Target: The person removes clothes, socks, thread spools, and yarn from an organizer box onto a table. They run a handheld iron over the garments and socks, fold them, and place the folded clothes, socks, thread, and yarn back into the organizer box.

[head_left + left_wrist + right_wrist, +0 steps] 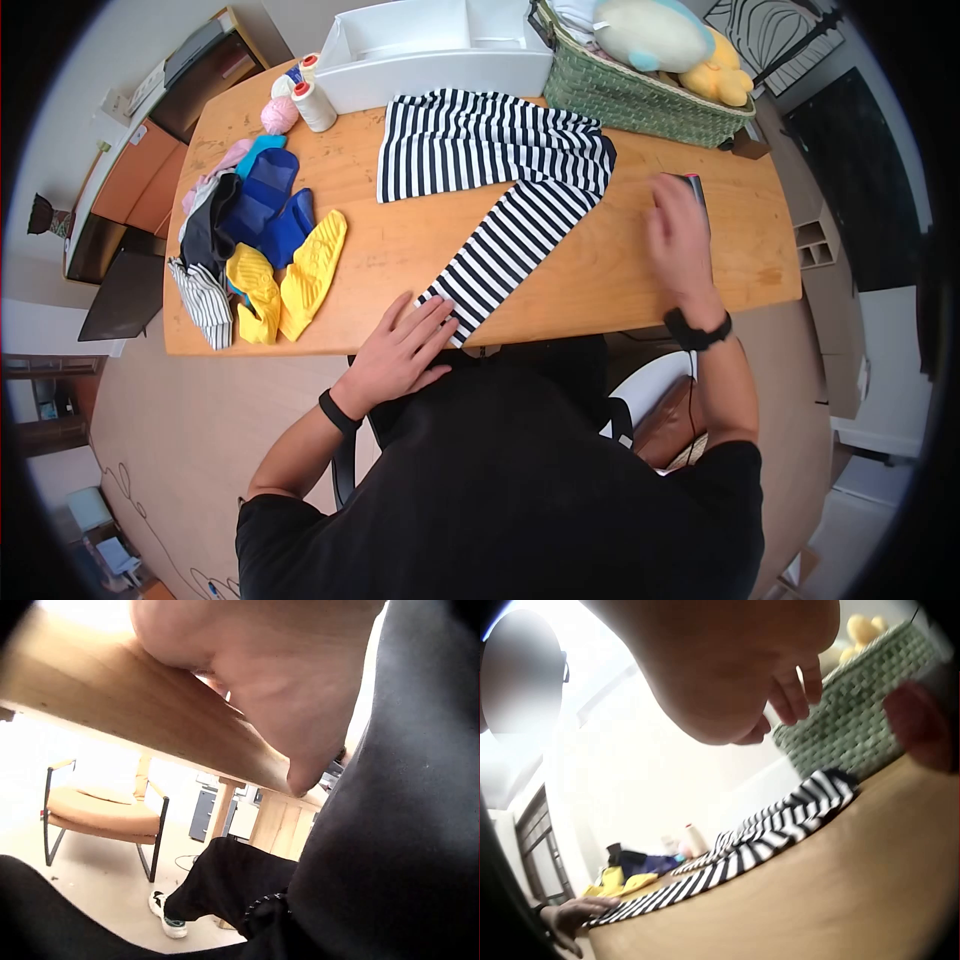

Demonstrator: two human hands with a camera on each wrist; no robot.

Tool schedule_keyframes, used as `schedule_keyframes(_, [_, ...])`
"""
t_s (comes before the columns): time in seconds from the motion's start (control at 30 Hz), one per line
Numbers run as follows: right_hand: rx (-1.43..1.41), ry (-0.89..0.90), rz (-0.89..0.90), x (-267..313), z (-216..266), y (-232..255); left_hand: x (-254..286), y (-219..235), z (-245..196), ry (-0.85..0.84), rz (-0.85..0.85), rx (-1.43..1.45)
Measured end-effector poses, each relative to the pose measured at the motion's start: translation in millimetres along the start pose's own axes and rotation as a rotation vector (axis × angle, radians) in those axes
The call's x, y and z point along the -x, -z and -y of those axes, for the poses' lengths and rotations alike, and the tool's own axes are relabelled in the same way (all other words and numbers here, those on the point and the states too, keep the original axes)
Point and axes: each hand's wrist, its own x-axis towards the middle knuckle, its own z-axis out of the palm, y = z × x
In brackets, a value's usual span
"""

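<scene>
Running diagonally from the left hand (398, 350) away to the right, the narrow limb of the striped garment (515, 240) was laid out on the table (385, 260), its wider part crosswise beyond; its near end was partly covered by straight, slightly spread fingers, with nothing gripped. The right hand (680, 235), blurred and farther off, was held apart to the garment's right, its fingers loosely bent clear of the thumb and no grip seen. A dark object (699, 192) beside it was partly hidden and could not be identified.
</scene>
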Motion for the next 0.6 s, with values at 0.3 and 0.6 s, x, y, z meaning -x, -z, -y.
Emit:
schedule_keyframes(0.3, [0.014,-0.798,0.411,76.4,-85.9,50.1,10.9,-12.1,5.2,-0.042,-0.192,-0.002])
schedule_keyframes(0.6, [-0.908,-0.956,0.247,51.6,-22.3,50.4,10.5,-14.4,4.2,-0.043,-0.225,-0.036])
